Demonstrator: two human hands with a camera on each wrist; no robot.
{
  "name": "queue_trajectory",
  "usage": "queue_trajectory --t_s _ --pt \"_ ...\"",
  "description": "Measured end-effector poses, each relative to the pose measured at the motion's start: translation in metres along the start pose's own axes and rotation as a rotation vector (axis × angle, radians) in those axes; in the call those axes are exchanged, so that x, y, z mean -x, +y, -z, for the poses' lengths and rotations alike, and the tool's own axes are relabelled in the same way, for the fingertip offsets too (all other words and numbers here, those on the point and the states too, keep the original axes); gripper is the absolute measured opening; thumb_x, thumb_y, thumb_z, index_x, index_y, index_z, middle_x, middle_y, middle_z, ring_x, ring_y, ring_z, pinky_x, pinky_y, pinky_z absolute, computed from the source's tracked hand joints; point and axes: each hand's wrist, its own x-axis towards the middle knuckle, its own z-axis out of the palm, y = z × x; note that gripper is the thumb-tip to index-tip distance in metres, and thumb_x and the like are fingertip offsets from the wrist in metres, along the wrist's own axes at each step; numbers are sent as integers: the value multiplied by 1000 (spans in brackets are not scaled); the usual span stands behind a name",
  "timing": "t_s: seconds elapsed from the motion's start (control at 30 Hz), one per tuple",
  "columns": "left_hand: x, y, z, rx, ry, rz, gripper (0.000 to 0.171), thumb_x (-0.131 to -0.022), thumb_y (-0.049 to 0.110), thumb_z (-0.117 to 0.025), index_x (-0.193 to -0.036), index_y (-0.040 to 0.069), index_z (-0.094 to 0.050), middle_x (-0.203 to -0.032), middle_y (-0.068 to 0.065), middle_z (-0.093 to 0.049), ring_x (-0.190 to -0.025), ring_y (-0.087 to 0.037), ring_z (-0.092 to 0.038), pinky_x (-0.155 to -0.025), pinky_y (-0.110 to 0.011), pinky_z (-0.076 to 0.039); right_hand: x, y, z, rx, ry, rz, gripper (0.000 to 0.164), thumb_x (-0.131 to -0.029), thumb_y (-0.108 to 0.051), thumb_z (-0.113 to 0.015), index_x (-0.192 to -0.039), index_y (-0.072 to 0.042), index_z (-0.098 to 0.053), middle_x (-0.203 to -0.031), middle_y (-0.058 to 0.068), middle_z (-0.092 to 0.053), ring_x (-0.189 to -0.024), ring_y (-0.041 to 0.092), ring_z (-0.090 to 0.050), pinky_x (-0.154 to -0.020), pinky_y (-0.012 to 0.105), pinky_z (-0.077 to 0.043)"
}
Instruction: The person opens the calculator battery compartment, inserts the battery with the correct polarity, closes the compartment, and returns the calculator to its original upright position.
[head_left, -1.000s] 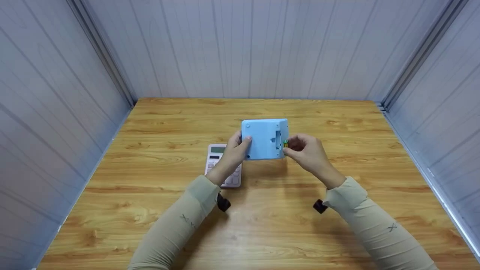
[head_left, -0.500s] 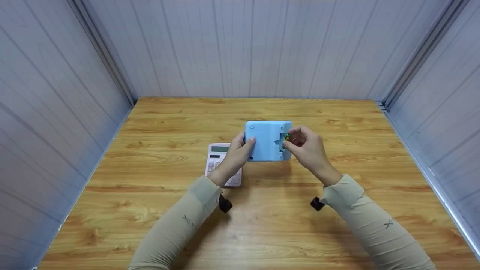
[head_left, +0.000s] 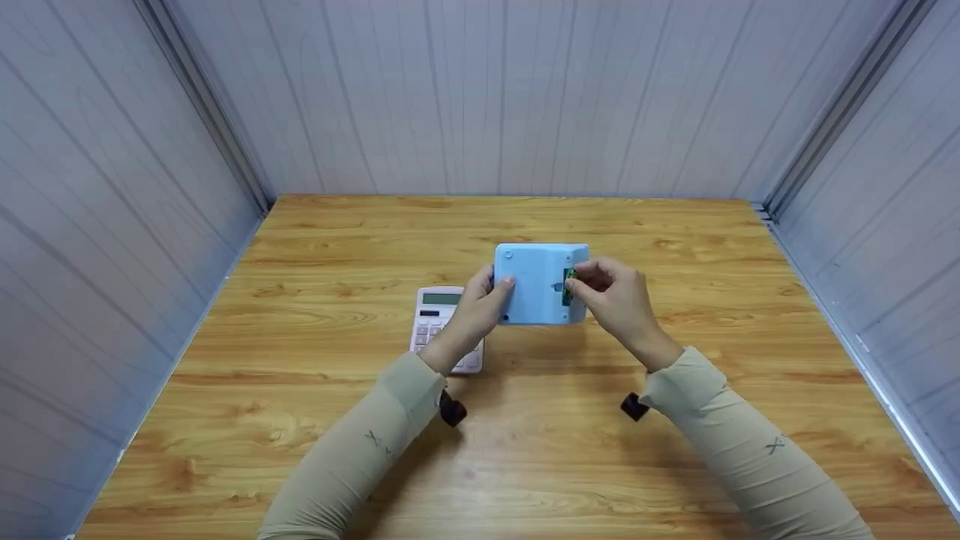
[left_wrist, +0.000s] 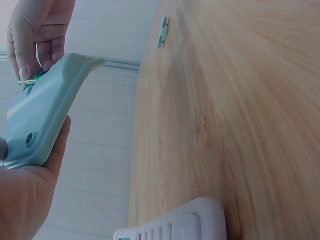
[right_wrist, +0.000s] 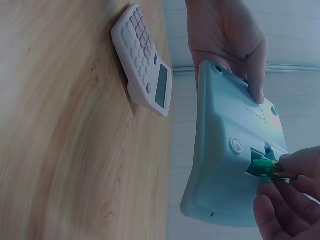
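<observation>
My left hand (head_left: 478, 306) grips a light-blue calculator (head_left: 529, 289) by its left side, thumb over the back, which faces me. The calculator is held up off the table, its battery slot uncovered. At that slot, my right hand (head_left: 621, 300) pinches a green and gold battery (right_wrist: 267, 168) between thumb and fingers. One end of the battery sits inside the slot in the right wrist view, its other end still between the fingertips. The calculator's keys and screen face away and are hidden.
A pink calculator (head_left: 431, 319) lies face up on the wooden table (head_left: 337, 247), partly behind my left forearm. A small light-blue cover (left_wrist: 163, 32) lies on the table in the left wrist view. Pale panel walls (head_left: 502, 97) enclose the back and sides.
My right hand has brought the battery from beside the calculator into its slot, turning it in line with the opening. The blue calculator has shifted slightly right and down.
</observation>
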Motion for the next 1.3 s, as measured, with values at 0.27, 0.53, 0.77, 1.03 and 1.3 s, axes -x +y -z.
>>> queue_trajectory --t_s 0.27,0.53,0.77,1.03,1.3 --pt "1 -1 -1 -5 3 1 43 -116 17 -46 -155 -3 -47 -150 -27 -60 -138 -40 -62 -112 -57 -56 -1 2 0 -2 28 -39 16 -106 -10 -69 -103 0 -80 -90 15 -74 -75 17 -62 -64 20 -53" --pt "1 -3 1 -9 -5 -11 43 -116 17 -46 -155 -1 -47 -149 -26 -62 -135 -39 -65 -109 -57 -58 -8 3 7 -19 -44 -279 42 -105 -29 -72 -134 0 -67 -125 17 -67 -106 24 -62 -86 26 -54" --pt "1 -6 1 -13 9 -25 42 -115 16 -47 -153 -3 -49 -143 -26 -65 -127 -34 -68 -106 -54 -61 -11 11 8 -115 -206 -453 71 -110 -43 -62 -160 4 -44 -148 26 -55 -132 35 -59 -107 47 -60" --pt "2 -6 1 -41 5 16 43 -117 18 -45 -155 -2 -47 -150 -25 -60 -138 -40 -62 -113 -58 -56 -10 16 4 -127 -201 -472 66 -110 -41 -62 -151 9 -49 -132 21 -60 -115 28 -64 -101 48 -63" --pt "3 -6 2 -37 -5 11 47 -117 19 -45 -161 1 -42 -157 -23 -56 -144 -39 -58 -117 -58 -53 -12 15 2 -118 -180 -481 63 -110 -37 -64 -148 11 -51 -124 17 -61 -107 24 -63 -85 31 -65"
